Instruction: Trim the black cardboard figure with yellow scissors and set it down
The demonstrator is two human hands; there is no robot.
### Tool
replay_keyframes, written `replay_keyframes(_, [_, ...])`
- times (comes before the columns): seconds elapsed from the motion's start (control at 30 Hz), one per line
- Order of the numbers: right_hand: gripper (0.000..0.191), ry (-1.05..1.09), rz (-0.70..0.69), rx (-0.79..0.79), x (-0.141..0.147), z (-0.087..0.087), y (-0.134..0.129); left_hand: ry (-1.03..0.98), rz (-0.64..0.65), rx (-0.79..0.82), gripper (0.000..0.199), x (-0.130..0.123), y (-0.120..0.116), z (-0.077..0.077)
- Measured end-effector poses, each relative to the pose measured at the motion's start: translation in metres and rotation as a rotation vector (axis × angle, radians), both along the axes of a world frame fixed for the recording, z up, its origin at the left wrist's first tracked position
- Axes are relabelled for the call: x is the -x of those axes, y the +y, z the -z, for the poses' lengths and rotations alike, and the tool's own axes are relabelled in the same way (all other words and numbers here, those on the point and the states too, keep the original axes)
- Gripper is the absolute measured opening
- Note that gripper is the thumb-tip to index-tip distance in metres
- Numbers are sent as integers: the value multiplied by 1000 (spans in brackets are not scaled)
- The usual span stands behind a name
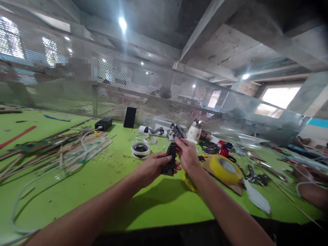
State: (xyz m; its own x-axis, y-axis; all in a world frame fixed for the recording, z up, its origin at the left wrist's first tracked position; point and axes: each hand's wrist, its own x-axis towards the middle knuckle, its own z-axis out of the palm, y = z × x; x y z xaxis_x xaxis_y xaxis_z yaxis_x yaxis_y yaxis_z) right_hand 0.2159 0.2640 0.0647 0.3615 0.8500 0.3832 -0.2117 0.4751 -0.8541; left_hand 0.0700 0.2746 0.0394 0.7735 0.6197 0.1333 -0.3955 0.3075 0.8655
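Observation:
Above the green table, my left hand [155,165] is closed on a dark, flat piece [169,160] with a notched upper edge. My right hand [188,153] is closed at the top of the same piece, its thumb and fingertips pinched together by a black-and-white patterned cutout [178,131]. Whether the cutout is held or stands behind the fingers cannot be made out. A round white container [140,150] with dark bits inside sits left of my hands. Right of my right forearm lies a roll of yellow tape [225,169] on brown cardboard.
A black phone [130,117] leans at the mesh partition [133,78], beside a black box [103,124]. Thin wooden sticks [74,157] and a white cable cover the left. Tools and a red object [224,149] lie right, near another person's hand [311,181].

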Motion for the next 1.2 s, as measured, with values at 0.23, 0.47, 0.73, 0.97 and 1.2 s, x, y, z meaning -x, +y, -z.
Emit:
replay_keyframes(0.23, [17,-122,94,8,-1,19,8,34,66,129,31,4,6,19])
replay_keyframes(0.47, [25,50,-84,72,-12,19,2,104,135,131,30,5,1,16])
replay_keyframes(0.73, [19,83,-85,86,-40,8,9,167,188,127,27,4,-2,17])
replay_keyframes(0.97, [13,-50,-1,44,-39,17,11,247,144,171,20,3,-2,21])
replay_keyframes(1.2, [19,-24,-57,112,-43,10,7,264,136,217,21,5,1,18])
